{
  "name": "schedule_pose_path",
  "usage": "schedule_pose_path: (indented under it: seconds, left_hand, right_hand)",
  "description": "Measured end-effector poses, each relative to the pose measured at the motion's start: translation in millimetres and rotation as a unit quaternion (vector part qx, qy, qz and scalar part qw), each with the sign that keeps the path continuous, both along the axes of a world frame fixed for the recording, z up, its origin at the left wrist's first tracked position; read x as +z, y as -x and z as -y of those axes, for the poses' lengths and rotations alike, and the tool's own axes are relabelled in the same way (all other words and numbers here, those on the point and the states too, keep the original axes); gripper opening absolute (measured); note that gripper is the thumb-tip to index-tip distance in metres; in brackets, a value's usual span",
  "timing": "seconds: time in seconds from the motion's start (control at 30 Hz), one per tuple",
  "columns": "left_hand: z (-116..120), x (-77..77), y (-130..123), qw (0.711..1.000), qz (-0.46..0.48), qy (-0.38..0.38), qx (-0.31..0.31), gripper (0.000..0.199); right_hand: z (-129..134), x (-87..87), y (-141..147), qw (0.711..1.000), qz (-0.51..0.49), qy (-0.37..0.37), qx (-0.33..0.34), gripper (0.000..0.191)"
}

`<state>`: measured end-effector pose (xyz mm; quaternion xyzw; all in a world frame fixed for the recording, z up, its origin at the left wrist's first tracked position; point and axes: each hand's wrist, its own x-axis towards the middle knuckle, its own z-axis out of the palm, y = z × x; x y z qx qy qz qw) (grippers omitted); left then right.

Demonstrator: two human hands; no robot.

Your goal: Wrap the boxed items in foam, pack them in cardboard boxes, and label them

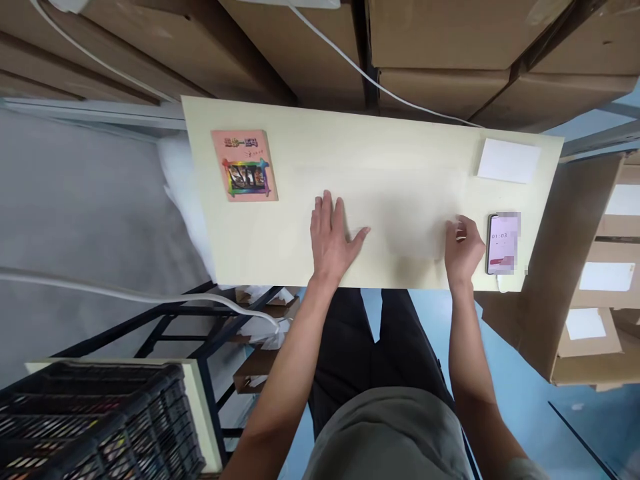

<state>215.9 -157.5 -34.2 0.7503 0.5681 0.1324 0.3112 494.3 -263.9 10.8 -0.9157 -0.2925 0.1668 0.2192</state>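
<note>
A thin, pale sheet (pixel 410 207) lies on the cream tabletop and nearly blends with it; whether it is paper or film I cannot tell. My left hand (pixel 331 237) rests flat at its left part, fingers spread and thumb pointing right. At the sheet's lower right corner, my right hand (pixel 464 247) is closed in a pinch on the edge. Left of my left hand lies a pink book (pixel 245 165) with a rainbow-framed picture on its cover. A phone (pixel 501 247) with a timer on its screen lies just right of my right hand.
A stack of white paper (pixel 509 161) lies at the table's (pixel 290 260) far right corner. Cardboard boxes (pixel 440 40) stand behind the table, and an open carton (pixel 560 267) is to the right. A black crate (pixel 100 427) sits at lower left. A white cable (pixel 350 63) hangs along the back.
</note>
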Motion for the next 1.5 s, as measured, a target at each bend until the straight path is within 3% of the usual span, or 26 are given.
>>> schedule_pose_path:
  seconds: [0.1,0.17,0.27,0.33,0.47,0.57,0.7,0.77,0.87,1.07,1.13,1.23,1.33,1.43,1.5]
  left_hand:
    - [1.4,-0.3,4.3,1.000,0.000,0.003,0.012,0.091]
    - [5.1,-0.6,5.0,1.000,-0.001,0.002,0.029,0.089]
    - [12.5,1.6,6.2,0.999,-0.006,0.007,0.044,0.081]
    - [15.6,5.2,9.7,0.999,-0.003,0.014,0.038,0.074]
    - [8.6,17.2,28.8,0.998,0.061,0.019,0.019,0.053]
    - [-13.5,31.8,56.7,0.990,0.123,0.028,0.055,0.036]
    - [-62.6,50.1,107.7,0.968,0.164,-0.005,0.191,0.028]
    - [-88.6,52.3,133.5,0.952,0.187,-0.026,0.242,0.030]
    - [-119.7,42.9,164.8,0.942,0.219,-0.026,0.254,0.033]
    - [-148.7,-1.1,194.0,0.936,0.250,0.088,0.231,0.045]
    - [-152.2,-5.6,194.5,0.928,0.278,0.128,0.211,0.042]
    - [-150.3,12.8,185.8,0.908,0.321,0.168,0.208,0.037]
    - [-137.1,51.4,167.8,0.884,0.356,0.200,0.226,0.037]
    - [-115.3,82.5,143.9,0.873,0.363,0.232,0.230,0.045]
    - [-98.3,89.6,125.8,0.870,0.357,0.257,0.224,0.048]
  right_hand:
    - [-3.0,-2.6,15.7,0.995,0.097,0.000,0.015,0.041]
    - [-11.7,-3.5,42.0,0.987,0.149,-0.013,0.055,0.044]
    - [-31.6,-7.8,100.2,0.978,0.114,-0.023,0.172,0.042]
    - [-43.8,-10.8,138.3,0.973,0.079,-0.025,0.214,0.037]
    - [-60.0,-8.5,187.6,0.986,0.049,-0.061,0.148,0.036]
    - [-77.5,-0.3,215.4,0.985,-0.013,-0.104,0.135,0.036]
    - [-121.7,6.2,268.1,0.963,-0.111,-0.126,0.210,0.036]
    - [-146.2,3.9,295.2,0.956,-0.131,-0.121,0.232,0.037]
    - [-173.0,-3.6,324.1,0.957,-0.137,-0.106,0.233,0.040]
    - [-184.1,-12.7,342.2,0.969,-0.113,-0.090,0.202,0.039]
    - [-184.0,-12.6,344.2,0.972,-0.109,-0.089,0.188,0.036]
    - [-182.5,-8.1,343.5,0.964,-0.159,-0.103,0.185,0.035]
    - [-171.1,6.0,329.4,0.955,-0.210,-0.132,0.162,0.043]
    - [-145.9,27.8,295.6,0.960,-0.219,-0.139,0.104,0.052]
    - [-125.3,40.9,266.4,0.967,-0.210,-0.130,0.069,0.047]
